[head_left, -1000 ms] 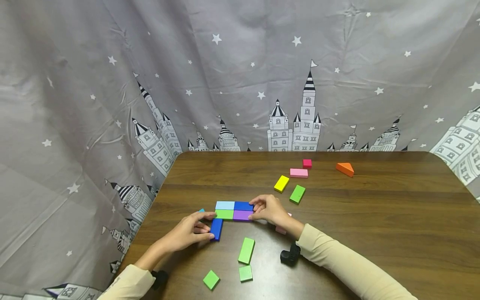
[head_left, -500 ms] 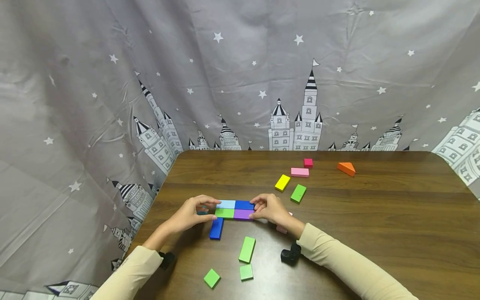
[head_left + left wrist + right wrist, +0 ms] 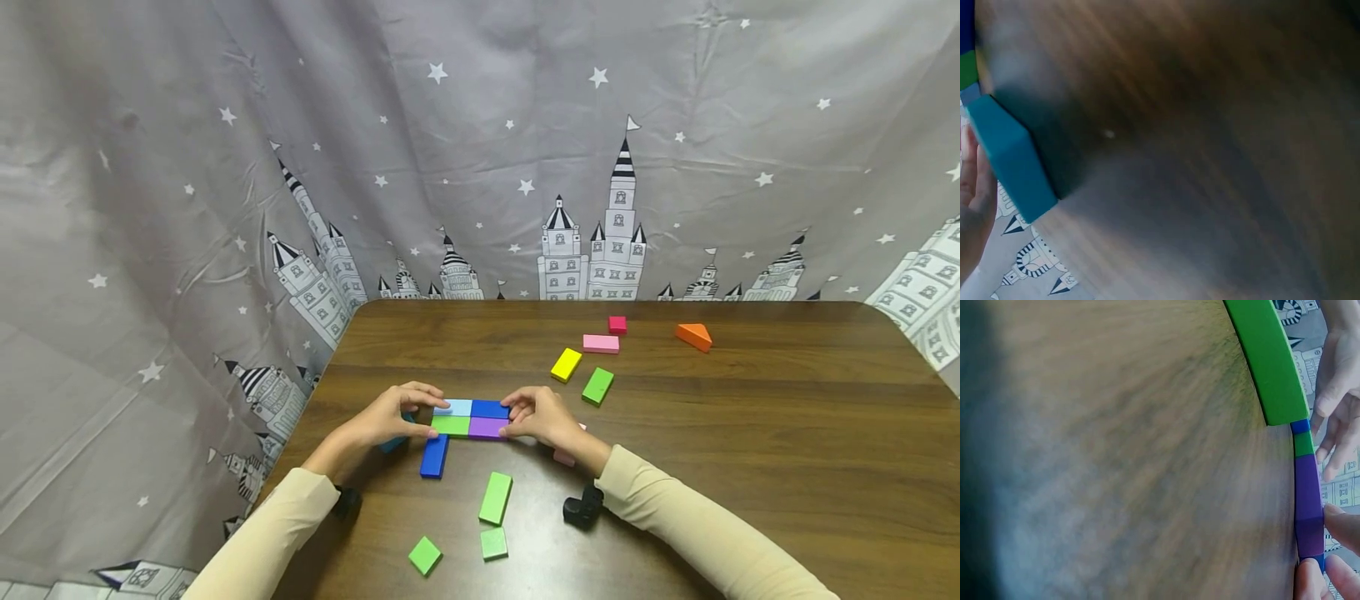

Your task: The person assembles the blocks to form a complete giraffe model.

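Our left hand (image 3: 390, 415) has moved from the loose blue block (image 3: 433, 457), where its thumb was a second ago, up to the left end of the four-block set. Its thumb now sits at the near corner of the green block (image 3: 450, 426), and its forefinger reaches over the light blue block (image 3: 459, 406). Our right hand (image 3: 542, 418) has stayed at the other end.

On the table (image 3: 750, 458) the set lies in two rows: light blue and dark blue block (image 3: 490, 409) behind, green and purple block (image 3: 488, 428) in front, edges touching. We pinch the right end, thumb at the purple corner and fingertips at the dark blue one. On the left, thumb and fingers are spread across the end; whether they squeeze or only touch, we cannot tell. The teal block (image 3: 1016, 162) lies just beside that hand, partly hidden by it in the head view.

We judge the step in hand to be squaring the four up, since the joints look tight. What we need next is even, light pressure from both ends, then a clean let-go. The loose blue block is so close to the green edge that a dragging thumb could nudge it.
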Motion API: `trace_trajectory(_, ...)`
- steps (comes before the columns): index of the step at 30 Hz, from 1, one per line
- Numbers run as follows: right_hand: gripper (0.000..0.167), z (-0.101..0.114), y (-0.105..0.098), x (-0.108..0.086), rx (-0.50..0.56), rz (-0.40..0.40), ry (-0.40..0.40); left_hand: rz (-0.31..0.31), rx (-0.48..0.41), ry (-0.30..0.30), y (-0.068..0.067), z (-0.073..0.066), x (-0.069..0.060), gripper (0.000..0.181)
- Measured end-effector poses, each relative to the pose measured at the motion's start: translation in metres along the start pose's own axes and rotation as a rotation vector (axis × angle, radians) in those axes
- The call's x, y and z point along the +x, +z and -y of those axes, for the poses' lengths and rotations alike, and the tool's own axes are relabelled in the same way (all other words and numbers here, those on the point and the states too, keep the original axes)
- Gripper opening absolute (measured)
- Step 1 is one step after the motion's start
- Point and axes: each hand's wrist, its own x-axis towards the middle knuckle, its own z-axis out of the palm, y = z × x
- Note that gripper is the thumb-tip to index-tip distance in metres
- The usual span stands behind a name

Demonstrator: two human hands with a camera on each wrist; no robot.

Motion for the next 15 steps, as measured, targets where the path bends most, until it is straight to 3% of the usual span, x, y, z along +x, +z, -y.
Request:
trace_trajectory(6, 0.038, 0.0005, -0.0015, -0.0004, 0.000, 0.002, 0.010, 0.028, -0.034, -0.028, 0.0001, 0.0036, 0.0008, 0.042)
trace_trajectory(15, 0.038, -0.0004, -0.0004, 0.0002, -0.014, 0.009, 0.017, 0.020, -0.014, -0.029, -0.0001, 0.0069, 0.0005, 0.042)
